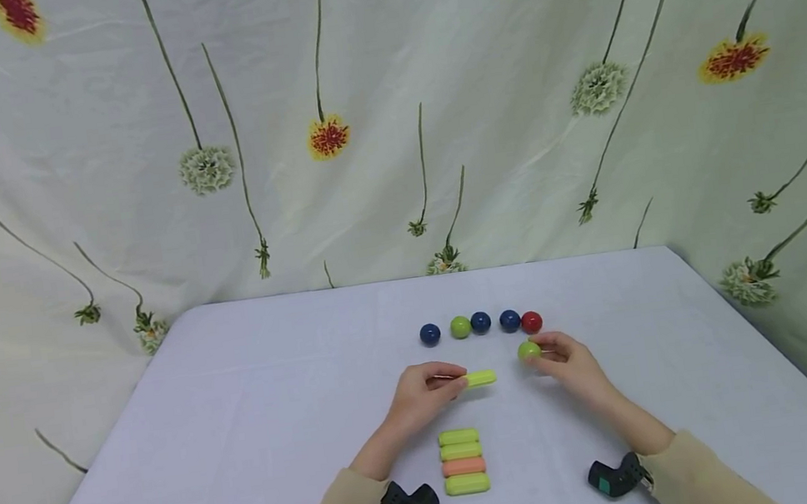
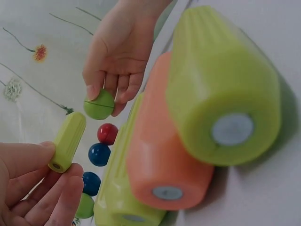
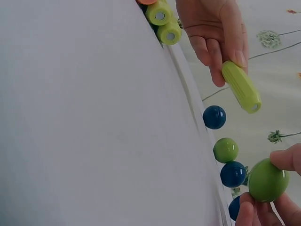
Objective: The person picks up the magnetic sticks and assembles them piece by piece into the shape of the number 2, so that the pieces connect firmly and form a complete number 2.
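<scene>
My left hand (image 1: 421,395) pinches one end of a yellow-green ridged rod (image 1: 481,378) between thumb and fingers. Its far end points right, towards my right hand (image 1: 571,362). Between that hand's thumb and fingers is a light green ball (image 1: 528,351), held apart from the rod by a small gap. In the left wrist view, a seam line runs round the green ball (image 2: 99,104). A small grey disc shows in the end of the held rod (image 3: 254,107) in the right wrist view.
Behind my hands lie blue balls (image 1: 429,334), another green ball (image 1: 460,326) and a red ball (image 1: 531,322) in a loose row. Nearer me, yellow-green rods (image 1: 461,451) and an orange rod (image 1: 463,466) lie stacked side by side on the white table (image 1: 282,435).
</scene>
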`<state>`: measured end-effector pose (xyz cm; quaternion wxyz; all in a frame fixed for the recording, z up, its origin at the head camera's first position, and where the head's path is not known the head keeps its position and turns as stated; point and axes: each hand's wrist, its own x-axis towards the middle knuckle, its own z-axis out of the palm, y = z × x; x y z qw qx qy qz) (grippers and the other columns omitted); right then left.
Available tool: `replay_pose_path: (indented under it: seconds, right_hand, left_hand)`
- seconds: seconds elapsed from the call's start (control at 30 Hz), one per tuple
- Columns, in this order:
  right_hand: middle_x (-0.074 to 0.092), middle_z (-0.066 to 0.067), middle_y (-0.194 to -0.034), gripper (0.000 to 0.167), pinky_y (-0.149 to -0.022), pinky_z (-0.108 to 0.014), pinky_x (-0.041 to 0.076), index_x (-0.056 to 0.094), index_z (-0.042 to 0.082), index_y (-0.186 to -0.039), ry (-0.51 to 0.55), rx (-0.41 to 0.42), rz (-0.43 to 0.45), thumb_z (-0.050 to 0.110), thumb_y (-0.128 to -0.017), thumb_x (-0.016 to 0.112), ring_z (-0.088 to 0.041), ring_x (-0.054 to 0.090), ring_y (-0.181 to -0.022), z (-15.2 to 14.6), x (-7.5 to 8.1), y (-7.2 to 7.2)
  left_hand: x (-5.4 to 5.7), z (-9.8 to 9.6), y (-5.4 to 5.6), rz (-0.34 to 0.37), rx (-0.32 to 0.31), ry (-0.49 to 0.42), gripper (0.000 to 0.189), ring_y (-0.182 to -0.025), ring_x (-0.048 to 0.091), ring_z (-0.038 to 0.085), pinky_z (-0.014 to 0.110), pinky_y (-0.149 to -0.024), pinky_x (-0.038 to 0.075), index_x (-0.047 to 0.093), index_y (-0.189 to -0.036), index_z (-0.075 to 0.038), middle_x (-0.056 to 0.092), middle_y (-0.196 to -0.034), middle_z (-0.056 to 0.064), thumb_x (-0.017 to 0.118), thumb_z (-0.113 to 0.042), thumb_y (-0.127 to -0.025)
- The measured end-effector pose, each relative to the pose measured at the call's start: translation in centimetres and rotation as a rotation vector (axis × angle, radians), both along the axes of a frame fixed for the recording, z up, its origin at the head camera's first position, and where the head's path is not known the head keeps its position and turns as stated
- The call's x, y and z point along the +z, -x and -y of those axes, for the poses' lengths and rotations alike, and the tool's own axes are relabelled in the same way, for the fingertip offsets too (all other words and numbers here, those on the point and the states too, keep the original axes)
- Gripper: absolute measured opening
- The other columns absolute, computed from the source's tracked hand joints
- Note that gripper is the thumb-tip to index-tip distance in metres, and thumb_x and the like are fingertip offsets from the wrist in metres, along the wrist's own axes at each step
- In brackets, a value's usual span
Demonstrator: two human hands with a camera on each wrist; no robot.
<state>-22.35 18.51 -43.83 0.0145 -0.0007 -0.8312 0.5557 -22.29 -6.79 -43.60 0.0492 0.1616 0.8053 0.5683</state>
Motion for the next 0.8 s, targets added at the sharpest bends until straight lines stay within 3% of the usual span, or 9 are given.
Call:
replay_pose_path:
  seconds: [0.5,0.8]
  right_hand:
    - [0.062,-0.013,-0.109,0.038,-0.08,-0.03,0.051,0.059,0.0,-0.115,-0.002,0.053,0.01,0.013,-0.081,0.072,-0.024,0.06,-0.095,0.9,-0.2,-0.8]
    - [0.062,-0.01,-0.109,0.039,-0.081,-0.032,0.051,0.059,0.0,-0.114,0.012,0.088,0.012,0.015,-0.081,0.073,-0.023,0.061,-0.095,0.9,-0.5,-0.8]
  left_hand:
    - [0.1,-1.2,0.6,0.018,0.027,0.022,0.02,-0.072,0.063,0.011,0.025,-0.065,0.05,0.071,-0.098,-0.004,0.068,-0.087,0.004,0.07,-0.019,-0.085]
    - [0.1,-1.6,0.8,0.021,0.0,0.022,0.02,-0.071,0.062,0.011,0.025,-0.064,0.05,0.071,-0.099,-0.005,0.068,-0.088,0.002,0.069,-0.02,-0.086]
